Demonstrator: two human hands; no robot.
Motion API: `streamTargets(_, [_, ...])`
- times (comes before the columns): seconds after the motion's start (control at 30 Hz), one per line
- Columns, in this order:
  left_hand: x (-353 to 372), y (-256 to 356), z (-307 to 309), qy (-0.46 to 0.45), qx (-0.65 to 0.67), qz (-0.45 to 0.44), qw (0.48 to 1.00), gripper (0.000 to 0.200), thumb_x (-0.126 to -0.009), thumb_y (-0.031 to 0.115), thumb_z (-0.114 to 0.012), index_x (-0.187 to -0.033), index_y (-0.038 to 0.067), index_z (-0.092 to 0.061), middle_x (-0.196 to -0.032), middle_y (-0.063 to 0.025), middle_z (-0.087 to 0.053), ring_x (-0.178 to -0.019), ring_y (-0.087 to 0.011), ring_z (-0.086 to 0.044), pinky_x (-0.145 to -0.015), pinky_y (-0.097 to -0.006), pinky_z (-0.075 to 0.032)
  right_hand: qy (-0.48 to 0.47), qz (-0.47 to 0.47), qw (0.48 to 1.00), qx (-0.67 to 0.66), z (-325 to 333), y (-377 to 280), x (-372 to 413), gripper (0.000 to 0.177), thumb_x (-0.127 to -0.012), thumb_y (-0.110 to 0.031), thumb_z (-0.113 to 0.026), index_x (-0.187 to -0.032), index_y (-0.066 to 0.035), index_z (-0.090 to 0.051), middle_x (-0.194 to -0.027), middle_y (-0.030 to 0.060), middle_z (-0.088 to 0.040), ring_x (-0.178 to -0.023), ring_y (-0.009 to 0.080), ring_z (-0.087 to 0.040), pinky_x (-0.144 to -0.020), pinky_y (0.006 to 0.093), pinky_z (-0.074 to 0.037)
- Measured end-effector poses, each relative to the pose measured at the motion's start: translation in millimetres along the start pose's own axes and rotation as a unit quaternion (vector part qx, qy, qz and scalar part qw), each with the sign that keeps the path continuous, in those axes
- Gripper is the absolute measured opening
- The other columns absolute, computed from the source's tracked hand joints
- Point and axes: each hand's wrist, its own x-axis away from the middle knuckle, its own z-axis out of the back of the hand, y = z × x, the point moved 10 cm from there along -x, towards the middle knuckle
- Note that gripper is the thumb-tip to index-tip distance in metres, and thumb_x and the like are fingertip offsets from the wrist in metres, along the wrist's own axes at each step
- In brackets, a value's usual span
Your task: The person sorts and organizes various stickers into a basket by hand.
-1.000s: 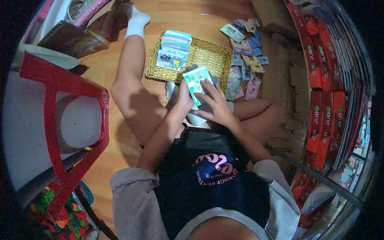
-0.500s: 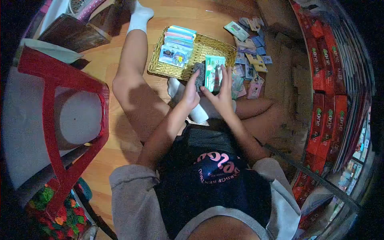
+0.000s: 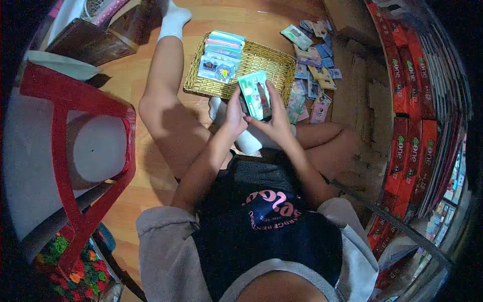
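Note:
Both of my hands hold a green and white packet [image 3: 255, 94] upright between them, above the near edge of a woven basket [image 3: 269, 55]. My left hand [image 3: 235, 113] grips its left side, with part of a dark grey cloth-like thing showing beside the packet. The fingers of my right hand [image 3: 278, 111] are wrapped round the packet's right side, its thumb at the bottom. In the basket's left half stands a row of flat packets [image 3: 220, 60], the front one showing a blue cartoon picture.
Loose packets [image 3: 322, 75] lie on the floor right of the basket. Stacked red boxes [image 3: 415, 95] line the right side. A red chair [image 3: 60, 146] stands at the left. My legs are spread around the basket's near side.
The green packet has moved left and tilted, now covering most of the dark grey thing. My right hand has moved left, closer to my left hand, and closed round the packet.

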Motion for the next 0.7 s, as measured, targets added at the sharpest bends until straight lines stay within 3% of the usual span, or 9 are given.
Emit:
streamTargets(0.07, [-3.5, 5.4, -0.4, -0.019, 0.032, 0.001, 0.999, 0.042, -0.088, 0.037, -0.031, -0.114, 0.006, -0.043, -0.108, -0.0089, -0.052, -0.099, -0.0236, -0.051, -0.09, -0.0391, -0.037, -0.022, 0.017, 1.0, -0.002, 3.4, -3.0, 3.5, 0.092, -0.055, -0.022, -0.075, -0.128, -0.001, -0.023, -0.128, 0.0226, -0.03, -0.12, 0.0369, -0.027, -0.097, 0.0394, -0.026])
streamTargets(0.13, [-4.4, 25.4, 3.5, 0.015, 0.113, -0.077, 0.99, 0.041, -0.088, 0.036, -0.033, -0.114, 0.006, -0.044, -0.111, -0.0095, -0.05, -0.104, -0.0252, -0.047, -0.092, -0.0419, -0.033, -0.045, -0.003, 0.999, -0.015, 6.4, 2.1, 7.1, 0.091, -0.055, -0.02, -0.074, -0.128, -0.001, -0.023, -0.128, 0.0216, -0.03, -0.12, 0.0357, -0.028, -0.098, 0.0383, -0.026])
streamTargets(0.17, [-5.2, 29.9, -2.0, -0.028, 0.126, -0.091, 0.988, 0.041, -0.087, 0.036, -0.034, -0.115, 0.006, -0.043, -0.114, -0.0097, -0.048, -0.108, -0.0256, -0.043, -0.094, -0.0426, -0.03, -0.036, -0.003, 0.999, -0.021, 11.5, 7.0, 7.4, 0.092, -0.054, -0.017, -0.075, -0.128, -0.001, -0.023, -0.128, 0.0206, -0.031, -0.119, 0.0334, -0.03, -0.097, 0.0372, -0.026])
streamTargets(0.27, [-0.7, 30.8, -3.0, -0.001, 0.117, -0.089, 0.989, 0.041, -0.087, 0.035, -0.036, -0.114, 0.005, -0.044, -0.113, -0.009, -0.05, -0.106, -0.0239, -0.046, -0.093, -0.0398, -0.032, 0.006, -0.024, 0.998, -0.059, 25.8, 24.0, 2.8, 0.094, -0.052, -0.015, -0.076, -0.128, 0.0, -0.022, -0.128, 0.0203, -0.031, -0.118, 0.0315, -0.032, -0.097, 0.0359, -0.027])
streamTargets(0.4, [-1.1, 12.0, -12.0, -0.036, 0.092, -0.042, 0.994, 0.042, -0.087, 0.038, -0.034, -0.115, 0.007, -0.044, -0.112, -0.007, -0.051, -0.105, -0.0213, -0.046, -0.092, -0.0361, -0.033, 0.016, -0.054, 0.994, -0.091, 31.3, 21.2, -11.0, 0.096, -0.052, -0.016, -0.077, -0.129, -0.001, -0.022, -0.126, 0.0217, -0.033, -0.118, 0.0305, -0.033, -0.096, 0.036, -0.027])
streamTargets(0.47, [-3.0, -1.7, -8.9, -0.036, 0.046, -0.007, 0.998, 0.044, -0.088, 0.039, -0.03, -0.116, 0.008, -0.043, -0.11, -0.007, -0.052, -0.1, -0.0211, -0.051, -0.087, -0.0359, -0.039, 0.013, -0.03, 0.998, -0.049, 26.9, 12.1, -14.2, 0.094, -0.053, -0.018, -0.076, -0.129, -0.002, -0.022, -0.126, 0.0229, -0.033, -0.118, 0.0336, -0.031, -0.097, 0.0383, -0.026])
streamTargets(0.57, [1.0, 0.5, -11.1, -0.027, 0.031, -0.007, 0.999, 0.045, -0.089, 0.037, -0.028, -0.119, 0.006, -0.039, -0.113, -0.0098, -0.049, -0.102, -0.0244, -0.049, -0.092, -0.0391, -0.036, -0.041, 0.017, 0.999, 0.004, 9.9, -11.4, -9.8, 0.092, -0.055, -0.018, -0.073, -0.13, -0.007, -0.021, -0.128, 0.0248, -0.028, -0.118, 0.0399, -0.027, -0.097, 0.0413, -0.025])
streamTargets(0.7, [-0.4, 24.7, -5.1, -0.035, 0.119, -0.044, 0.991, 0.045, -0.087, 0.037, -0.032, -0.118, 0.006, -0.04, -0.116, -0.012, -0.047, -0.108, -0.0267, -0.044, -0.094, -0.0413, -0.032, -0.126, 0.029, 0.987, 0.098, -0.2, -24.1, 3.2, 0.091, -0.057, -0.013, -0.072, -0.131, -0.004, -0.019, -0.132, 0.0204, -0.023, -0.122, 0.0345, -0.025, -0.098, 0.0383, -0.024])
